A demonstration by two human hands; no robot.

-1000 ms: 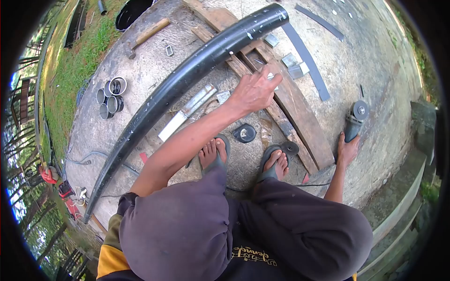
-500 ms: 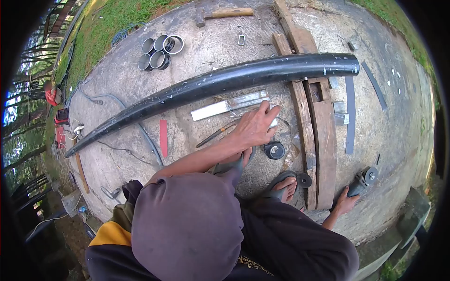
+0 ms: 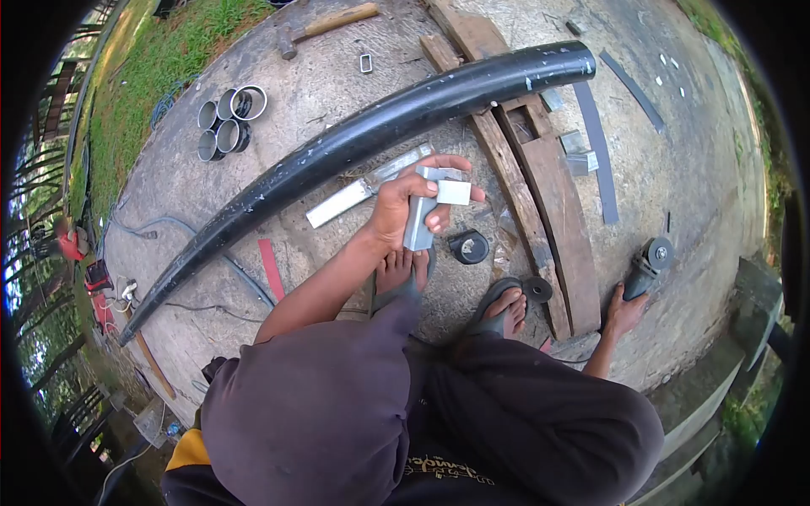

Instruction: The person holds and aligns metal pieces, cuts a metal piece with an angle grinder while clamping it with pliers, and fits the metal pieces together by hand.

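Observation:
My left hand [image 3: 392, 207] is raised above the concrete, its thumb and fingers closed around a short grey metal piece [image 3: 417, 226] with a pale square part [image 3: 454, 193] sticking out to the right. At the right side my right hand [image 3: 623, 313] grips the body of an angle grinder [image 3: 644, 274], whose disc faces up. Behind the left hand lies a length of shiny metal channel [image 3: 339, 204]. A round black object [image 3: 468, 247], perhaps a tape measure, sits just right of that hand. A black disc [image 3: 537, 290] rests by the foot.
A long black tapered pole [image 3: 363, 131] crosses over wooden beams [image 3: 557, 211]. Several short pipe rings [image 3: 228, 135] and a hammer [image 3: 325, 24] lie farther back. Flat metal strips [image 3: 597, 160] are on the right, a red strip [image 3: 271, 268] on the left. A person [image 3: 72, 243] sits far left.
My left hand has lifted and turned over, bringing the metal piece into plain sight. The view has shifted, so the ground things appear farther left and up. My right hand still grips the grinder.

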